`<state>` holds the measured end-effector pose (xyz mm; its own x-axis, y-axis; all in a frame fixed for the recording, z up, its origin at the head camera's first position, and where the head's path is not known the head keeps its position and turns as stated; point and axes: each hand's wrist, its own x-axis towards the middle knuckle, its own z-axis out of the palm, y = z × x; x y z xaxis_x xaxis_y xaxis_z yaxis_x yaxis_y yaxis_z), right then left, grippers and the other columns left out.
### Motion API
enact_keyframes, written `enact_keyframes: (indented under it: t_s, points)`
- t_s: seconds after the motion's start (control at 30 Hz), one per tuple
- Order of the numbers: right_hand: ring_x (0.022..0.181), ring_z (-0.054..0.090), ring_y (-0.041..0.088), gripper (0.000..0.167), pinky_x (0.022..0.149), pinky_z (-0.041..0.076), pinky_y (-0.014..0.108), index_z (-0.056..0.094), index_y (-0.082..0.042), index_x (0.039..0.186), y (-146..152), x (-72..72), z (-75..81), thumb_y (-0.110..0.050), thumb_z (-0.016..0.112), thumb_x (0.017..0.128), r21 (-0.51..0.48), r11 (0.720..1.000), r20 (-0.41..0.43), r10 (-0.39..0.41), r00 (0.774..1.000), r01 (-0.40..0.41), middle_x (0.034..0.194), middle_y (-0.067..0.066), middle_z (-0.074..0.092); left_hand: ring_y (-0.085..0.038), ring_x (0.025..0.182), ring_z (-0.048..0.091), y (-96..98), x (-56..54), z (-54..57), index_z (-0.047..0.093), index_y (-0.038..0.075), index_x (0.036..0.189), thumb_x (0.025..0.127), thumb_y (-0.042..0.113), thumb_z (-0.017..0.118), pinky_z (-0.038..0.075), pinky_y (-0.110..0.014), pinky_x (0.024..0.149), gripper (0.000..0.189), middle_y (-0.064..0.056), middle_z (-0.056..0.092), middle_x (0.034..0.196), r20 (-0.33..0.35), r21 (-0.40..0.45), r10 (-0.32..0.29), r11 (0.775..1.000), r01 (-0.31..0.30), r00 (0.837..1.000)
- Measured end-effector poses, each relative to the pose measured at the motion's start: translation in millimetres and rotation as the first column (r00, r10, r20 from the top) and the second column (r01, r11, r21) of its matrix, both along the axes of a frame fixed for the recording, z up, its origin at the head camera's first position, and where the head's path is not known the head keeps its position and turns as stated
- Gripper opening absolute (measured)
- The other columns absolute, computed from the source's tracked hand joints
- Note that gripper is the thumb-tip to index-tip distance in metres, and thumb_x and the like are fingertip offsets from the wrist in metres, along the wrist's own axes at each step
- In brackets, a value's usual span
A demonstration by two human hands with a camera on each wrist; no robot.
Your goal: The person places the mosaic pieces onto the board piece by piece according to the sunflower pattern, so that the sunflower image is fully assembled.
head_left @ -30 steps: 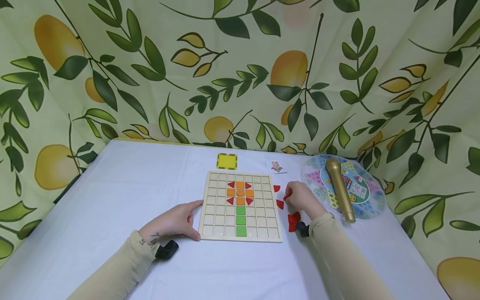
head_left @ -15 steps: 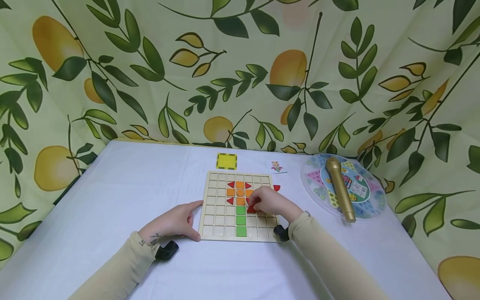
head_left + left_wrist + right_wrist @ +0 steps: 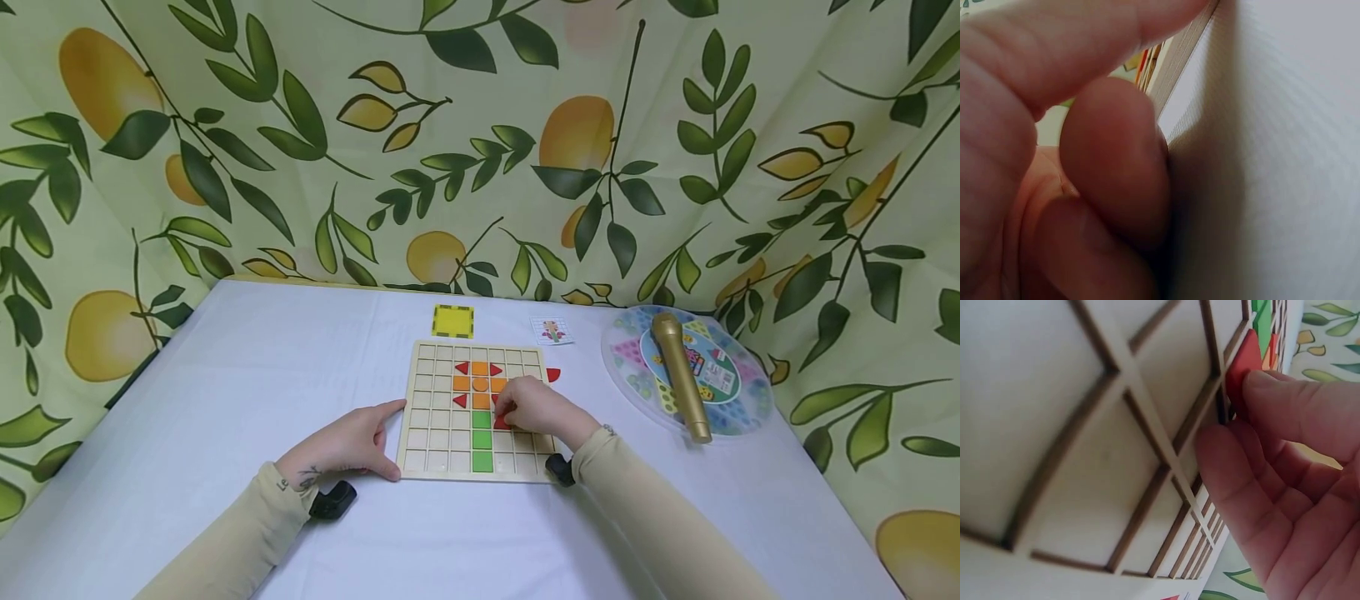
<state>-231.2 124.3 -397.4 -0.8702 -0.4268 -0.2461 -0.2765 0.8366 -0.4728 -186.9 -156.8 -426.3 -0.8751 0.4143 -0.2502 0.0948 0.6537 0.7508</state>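
Note:
A wooden grid board (image 3: 438,458) lies on the white-covered table. It carries orange squares, an orange disc (image 3: 481,384), red triangles (image 3: 461,401) and a column of green squares (image 3: 482,440). My left hand (image 3: 348,440) rests at the board's left edge, thumb at the near corner and index finger farther up; its other fingers are bent in the left wrist view. Over the board, my right hand (image 3: 542,407) pinches a red rounded tile (image 3: 1246,365) between thumb and finger. This tile is tilted at the grid, right beside the top green square.
Another red tile (image 3: 553,375) lies off the board's right edge. Behind the board are a yellow square frame (image 3: 453,322) and a small picture card (image 3: 552,332). At right, a gold microphone (image 3: 682,383) lies on a round clear patterned case (image 3: 626,367).
My right hand has moved left from the loose red pieces onto the board, carrying a red tile to beside the green squares. My left hand has stayed at the board's edge.

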Motion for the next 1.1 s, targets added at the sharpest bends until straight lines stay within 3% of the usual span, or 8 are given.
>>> enact_keyframes:
  t_s: [0.27, 0.4, 0.53, 0.67, 0.87, 1.1]
  points:
    - [0.083, 0.054, 0.014, 0.011, 0.08, 0.047, 0.032, 0.075, -0.013, 0.082, 2.4, 8.2, 1.8, -0.005, 0.068, 0.081, 0.038, 0.999, -0.088, 0.004, 0.996, -0.001, 0.085, -0.004, 0.063, -0.012, 0.047, 0.044, 0.6, 0.4, 0.2, 0.031, 0.003, 0.143, 0.055, 0.016, 0.087, 0.034, -0.024, 0.043, 0.105, -0.003, 0.051, 0.057, -0.002, 0.007, -0.006, 1.0, 0.006, 1.0]
    - [0.081, 0.055, 0.014, 0.009, 0.078, 0.047, 0.034, 0.074, -0.013, 0.088, 16.5, 1.1, 7.0, -0.01, 0.067, 0.083, 0.011, 0.995, -0.159, -0.101, 0.982, 0.104, 0.089, -0.001, 0.065, -0.012, 0.047, 0.044, 1.4, 0.1, -0.1, 0.031, 0.003, 0.143, 0.055, 0.017, 0.088, 0.034, -0.024, 0.043, 0.105, -0.002, 0.051, 0.057, -0.001, 0.003, -0.01, 1.0, 0.01, 1.0]
    - [0.084, 0.057, 0.02, 0.016, 0.078, 0.047, 0.038, 0.071, -0.007, 0.099, 39.1, -16.7, 10.9, -0.01, 0.061, 0.086, -0.017, 0.963, -0.224, -0.266, 0.938, 0.269, 0.099, 0.007, 0.067, -0.012, 0.046, 0.044, 1.4, 0.1, -0.2, 0.031, 0.004, 0.143, 0.055, 0.017, 0.088, 0.035, -0.024, 0.043, 0.106, -0.002, 0.051, 0.057, 0.001, -0.004, -0.002, 1.0, 0.002, 1.0]
    - [0.092, 0.055, 0.024, 0.022, 0.08, 0.046, 0.04, 0.068, -0.005, 0.105, 57.7, -32.5, 5.8, -0.011, 0.058, 0.087, 0.038, 0.929, -0.187, -0.355, 0.916, 0.367, 0.105, 0.012, 0.064, -0.013, 0.046, 0.044, 0.7, 1.2, -0.6, 0.031, 0.005, 0.143, 0.055, 0.016, 0.088, 0.035, -0.024, 0.043, 0.106, -0.003, 0.052, 0.057, 0.008, 0.002, 0.009, 1.0, -0.009, 1.0]
    - [0.089, 0.053, 0.025, 0.03, 0.082, 0.046, 0.039, 0.064, -0.002, 0.114, 66.9, -44.4, -7.4, -0.01, 0.062, 0.085, 0.084, 0.922, -0.087, -0.372, 0.924, 0.378, 0.107, 0.015, 0.062, -0.013, 0.047, 0.044, 0.6, 1.4, -1.0, 0.031, 0.005, 0.143, 0.054, 0.017, 0.088, 0.035, -0.025, 0.043, 0.107, -0.002, 0.051, 0.057, 0.01, 0.005, 0.008, 1.0, -0.008, 1.0]
    - [0.084, 0.052, 0.025, 0.016, 0.075, 0.045, 0.035, 0.063, -0.002, 0.097, 67.1, -48.3, -8.8, -0.008, 0.066, 0.082, 0.072, 0.925, -0.079, -0.368, 0.927, 0.373, 0.09, 0.012, 0.06, -0.012, 0.047, 0.044, 0.0, 0.2, 0.7, 0.031, 0.004, 0.143, 0.055, 0.018, 0.088, 0.035, -0.024, 0.043, 0.106, -0.002, 0.051, 0.057, -0.002, -0.006, -0.003, 1.0, 0.003, 1.0]
